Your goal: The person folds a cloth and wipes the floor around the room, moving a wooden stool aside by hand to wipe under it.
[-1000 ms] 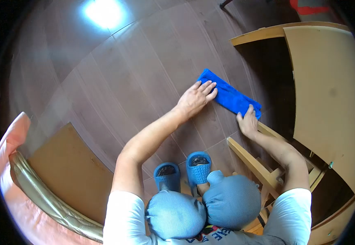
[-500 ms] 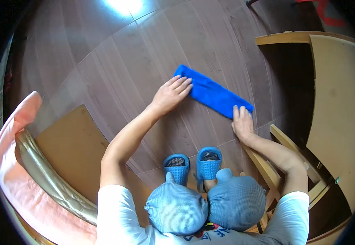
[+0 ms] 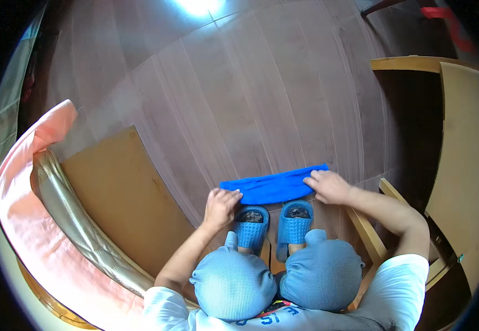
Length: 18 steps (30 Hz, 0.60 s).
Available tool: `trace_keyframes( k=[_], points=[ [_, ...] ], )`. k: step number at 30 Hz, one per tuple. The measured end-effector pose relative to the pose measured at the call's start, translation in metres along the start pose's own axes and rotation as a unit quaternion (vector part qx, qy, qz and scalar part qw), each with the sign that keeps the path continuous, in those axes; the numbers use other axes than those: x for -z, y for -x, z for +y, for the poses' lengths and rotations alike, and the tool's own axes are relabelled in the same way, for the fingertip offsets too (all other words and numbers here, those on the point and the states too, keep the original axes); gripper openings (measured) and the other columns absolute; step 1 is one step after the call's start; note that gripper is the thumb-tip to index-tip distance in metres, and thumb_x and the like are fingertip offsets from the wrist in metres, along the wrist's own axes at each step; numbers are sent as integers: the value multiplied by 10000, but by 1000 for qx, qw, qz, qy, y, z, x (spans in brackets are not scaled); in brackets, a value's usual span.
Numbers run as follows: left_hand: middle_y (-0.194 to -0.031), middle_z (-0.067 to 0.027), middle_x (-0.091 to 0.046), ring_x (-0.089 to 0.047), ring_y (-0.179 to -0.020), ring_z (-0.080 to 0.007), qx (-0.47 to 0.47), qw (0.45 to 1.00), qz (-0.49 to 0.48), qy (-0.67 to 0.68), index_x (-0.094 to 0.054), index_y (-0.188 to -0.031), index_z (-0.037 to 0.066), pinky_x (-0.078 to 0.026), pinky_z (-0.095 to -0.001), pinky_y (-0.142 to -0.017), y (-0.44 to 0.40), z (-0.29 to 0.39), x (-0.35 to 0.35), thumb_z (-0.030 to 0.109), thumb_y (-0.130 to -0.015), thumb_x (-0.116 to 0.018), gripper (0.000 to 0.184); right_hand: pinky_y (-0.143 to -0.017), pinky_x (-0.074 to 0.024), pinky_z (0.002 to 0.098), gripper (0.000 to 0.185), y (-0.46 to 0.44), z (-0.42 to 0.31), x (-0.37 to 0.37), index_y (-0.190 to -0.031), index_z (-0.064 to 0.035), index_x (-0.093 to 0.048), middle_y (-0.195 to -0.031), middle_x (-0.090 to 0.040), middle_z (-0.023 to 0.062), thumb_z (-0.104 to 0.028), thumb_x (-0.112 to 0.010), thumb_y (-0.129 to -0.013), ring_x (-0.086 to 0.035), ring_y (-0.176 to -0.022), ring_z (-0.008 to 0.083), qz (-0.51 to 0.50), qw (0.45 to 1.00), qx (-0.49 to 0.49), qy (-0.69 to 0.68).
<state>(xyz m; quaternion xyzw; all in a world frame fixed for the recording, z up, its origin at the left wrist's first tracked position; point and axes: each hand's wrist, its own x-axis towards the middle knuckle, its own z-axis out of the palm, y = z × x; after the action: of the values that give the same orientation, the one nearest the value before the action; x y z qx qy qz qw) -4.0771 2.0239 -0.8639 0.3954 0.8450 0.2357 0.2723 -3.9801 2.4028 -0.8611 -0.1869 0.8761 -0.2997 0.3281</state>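
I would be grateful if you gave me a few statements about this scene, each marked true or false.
1. The left hand and the right hand both touch the blue cloth. True.
2. The cloth is bunched into a ball. False: it is a long strip reaching from one hand to the other.
3. The person wears blue slippers. True.
4. The cloth is draped over the knees. False: it is out ahead of the slippers' toes.
5. Pink fabric shows at the left side of the picture. True.
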Motion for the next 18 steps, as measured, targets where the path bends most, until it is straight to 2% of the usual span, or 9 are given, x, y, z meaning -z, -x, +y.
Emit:
trace_keyframes(
  k=[2, 3, 5, 6, 9, 10, 14, 17, 18],
  points=[
    [-988, -117, -730, -657, -843, -285, 58, 996, -20, 59, -741, -1018, 91, -519, -442, -790, -15, -9, 12, -8, -699, -627, 352, -873, -519, 420, 397, -11, 16, 25, -1177, -37, -641, -1055, -646, 145, -127, -634, -791, -641, -1005, 294, -63, 987, -46, -138],
    [-895, -114, -727, -662, -765, -252, 138, 976, -48, 162, -740, -989, 73, -525, -380, -751, -28, -18, 16, -12, -730, -583, 314, -880, -518, 398, 385, -18, 27, 36, -1175, -34, -668, -1069, -676, 136, -124, -608, -805, -652, -999, 263, -75, 974, -62, -203],
    [-803, -68, -709, -638, -713, -163, 234, 904, -45, 355, -726, -977, 36, -518, -315, -706, -46, -30, 18, -13, -772, -530, 288, -864, -510, 346, 370, -34, 44, 61, -1136, -18, -715, -1005, -710, 96, -132, -560, -820, -648, -918, 183, -160, 874, -188, -420],
    [-817, -53, -704, -630, -729, -141, 263, 868, -57, 417, -720, -963, 21, -514, -293, -715, -56, -34, 24, -5, -769, -518, 282, -828, -502, 310, 378, -37, 47, 74, -1077, 3, -735, -918, -708, 63, -119, -526, -788, -622, -859, 133, -145, 836, -210, -486],
    [-807, -27, -686, -618, -740, -107, 335, 748, -80, 567, -700, -914, -11, -513, -255, -720, -91, -42, 47, 39, -774, -498, 251, -813, -503, 288, 439, -43, 73, 81, -1030, 56, -720, -911, -704, 91, -141, -480, -721, -623, -830, 139, -122, 767, -233, -586],
    [-811, -36, -683, -620, -739, -111, 333, 727, -76, 596, -698, -919, -10, -516, -258, -713, -100, -45, 50, 43, -775, -491, 257, -827, -501, 297, 442, -40, 72, 87, -1094, 58, -687, -967, -699, 99, -226, -502, -809, -623, -856, 157, -96, 734, -261, -620],
    [-865, -55, -682, -609, -738, -100, 325, 694, -44, 641, -686, -955, -16, -514, -253, -695, -126, -48, 53, 120, -857, -539, 223, -943, -476, 360, 571, -38, 80, 93, -1219, 17, -627, -1127, -664, 114, -435, -633, -870, -604, -1004, 197, -49, 705, -312, -636],
    [-941, -59, -680, -623, -801, -120, 364, 673, -56, 642, -669, -1051, -8, -522, -271, -750, -139, -42, 66, 204, -869, -660, 280, -975, -474, 394, 601, -38, 86, 100, -1207, -11, -645, -1131, -669, 132, -417, -710, -769, -611, -1064, 230, -115, 780, -191, -585],
    [-952, -58, -678, -625, -824, -128, 329, 715, -60, 614, -663, -1071, -2, -522, -278, -770, -142, -39, 70, 201, -851, -698, 301, -970, -464, 366, 600, -38, 81, 108, -1193, -23, -649, -1098, -666, 99, -362, -753, -709, -601, -1042, 205, -96, 799, -198, -560]
  ],
)
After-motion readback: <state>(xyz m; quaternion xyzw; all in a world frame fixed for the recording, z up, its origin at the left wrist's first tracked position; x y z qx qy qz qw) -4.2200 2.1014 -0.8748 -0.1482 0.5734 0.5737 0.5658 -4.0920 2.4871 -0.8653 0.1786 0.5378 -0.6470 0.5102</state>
